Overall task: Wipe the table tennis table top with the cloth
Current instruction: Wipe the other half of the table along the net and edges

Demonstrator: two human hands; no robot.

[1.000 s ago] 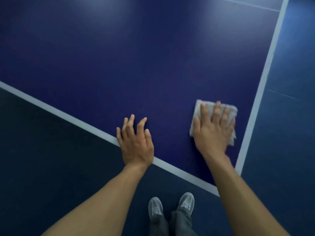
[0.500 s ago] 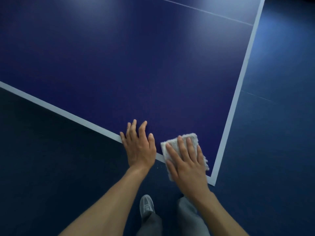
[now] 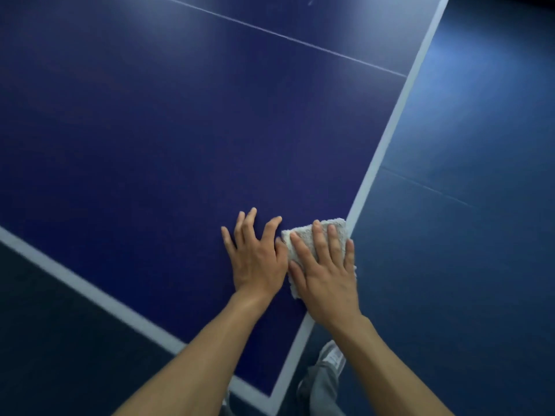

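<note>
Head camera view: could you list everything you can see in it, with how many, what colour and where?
table top: one, dark blue, fills most of the view
edge lines: two, white, along the near and right edges, meeting at the corner at the bottom
centre line: one, thin, white, crossing the far part of the top
cloth: one, white, on the table by its right edge
floor: blue on the right, darker on the left
shoe: one, grey and white, on the floor near the corner
trouser leg: grey, bottom edge
left hand: flat on the table, beside the cloth
right hand: flat on the cloth
forearms: two, bare, from the bottom
</note>
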